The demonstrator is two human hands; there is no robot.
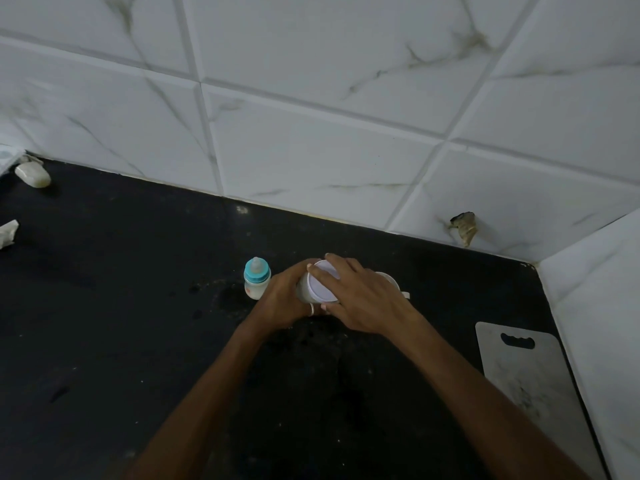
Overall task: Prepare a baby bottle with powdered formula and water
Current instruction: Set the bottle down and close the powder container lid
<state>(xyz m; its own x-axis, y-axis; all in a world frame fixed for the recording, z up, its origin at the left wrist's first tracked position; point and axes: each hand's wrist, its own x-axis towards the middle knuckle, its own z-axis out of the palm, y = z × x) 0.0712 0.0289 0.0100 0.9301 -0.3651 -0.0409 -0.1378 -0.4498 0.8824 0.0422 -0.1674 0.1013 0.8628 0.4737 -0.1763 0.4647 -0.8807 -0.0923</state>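
Both forearms reach forward from the bottom of the view and meet over the middle of the black bench [104, 323]. The left hand [282, 299] wraps around the side of a white tub [308, 289], its fingers curled and clamped on the wall, a ring showing on one finger near the tub's base. The right hand [360, 296] lies palm-down across the tub's lid [323, 280], fingers [341, 265] spread over the top and gripping its edge, thumb at the near rim. The tub is tipped slightly toward the camera, so its lid faces up and back.

Just left of the left hand a small bottle [257, 278] stands upright on the bench, with a teal collar and its teat on, not touched by either hand. Behind the right hand part of a white cup [389, 280] shows, mostly hidden. A grey cutting board [530, 393] lies flat at the right edge, well apart from the hands. A pale soap bar [33, 174] sits in the far left corner by the tiled wall [329, 98].
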